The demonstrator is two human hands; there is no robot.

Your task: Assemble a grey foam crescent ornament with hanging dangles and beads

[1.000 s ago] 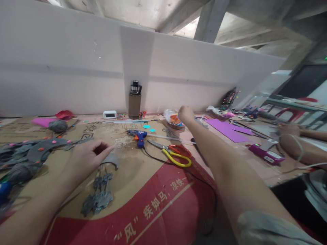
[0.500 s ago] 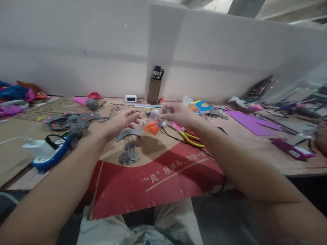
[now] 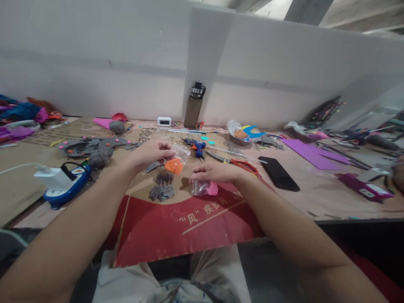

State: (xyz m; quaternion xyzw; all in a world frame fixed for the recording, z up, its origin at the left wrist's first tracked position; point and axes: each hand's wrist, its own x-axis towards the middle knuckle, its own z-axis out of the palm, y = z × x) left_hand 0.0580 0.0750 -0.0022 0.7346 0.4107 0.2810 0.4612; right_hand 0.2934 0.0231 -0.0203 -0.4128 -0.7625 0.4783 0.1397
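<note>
Pinched in my left hand is a small clear plastic bag with an orange piece in it. My right hand, lower and to the right, has its fingers closed on another clear bag with a pink piece, just above the red-and-brown cardboard. Below the orange bag lies a grey crafted piece with dangling ragged bits. A blue glue gun rests beyond the hands, and red-handled pliers or cutters lie past my right wrist.
A black phone lies right of my right forearm. Against the wall stand a dark bottle and a small white clock. To the left are a blue power strip and grey felt-like pieces; purple sheets lie on the right.
My left hand, open before, now grips the orange bag that was by my right hand. My right hand has come down and nearer with the pink bag, uncovering the glue gun and phone.
</note>
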